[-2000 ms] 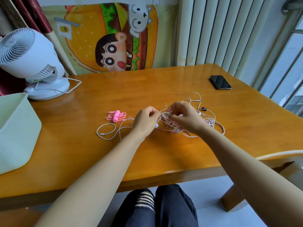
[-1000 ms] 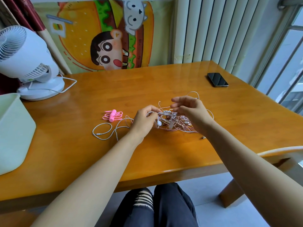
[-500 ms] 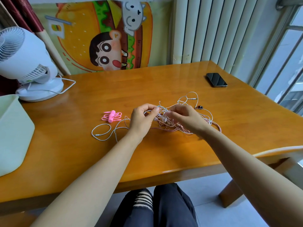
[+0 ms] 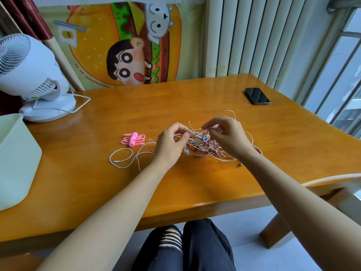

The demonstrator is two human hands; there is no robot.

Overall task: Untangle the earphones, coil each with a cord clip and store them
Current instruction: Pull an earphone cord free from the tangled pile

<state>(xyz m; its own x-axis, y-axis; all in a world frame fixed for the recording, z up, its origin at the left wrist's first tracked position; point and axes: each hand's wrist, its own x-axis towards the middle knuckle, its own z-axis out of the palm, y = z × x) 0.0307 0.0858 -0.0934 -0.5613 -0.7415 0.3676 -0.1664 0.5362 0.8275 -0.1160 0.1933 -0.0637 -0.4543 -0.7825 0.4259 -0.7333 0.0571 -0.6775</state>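
A tangle of white and pink earphone cords [image 4: 207, 147] lies in the middle of the wooden table [image 4: 195, 184]. My left hand [image 4: 170, 143] pinches a white cord at the tangle's left side, with an earbud hanging below its fingers. My right hand [image 4: 227, 136] pinches a strand lifted from the top of the tangle. A loose white cord loop with its plug [image 4: 121, 159] trails off to the left. Pink cord clips [image 4: 133, 139] lie just beyond that loop.
A pale green bin [image 4: 15, 159] stands at the left table edge. A white fan [image 4: 29, 75] with its cable sits at the back left. A black phone [image 4: 257, 96] lies at the back right. A chair edge [image 4: 332, 180] shows at the right.
My right hand has lifted off the tangle with a strand pinched. My left hand keeps its hold on the white cord, and the tangle has bunched closer together.
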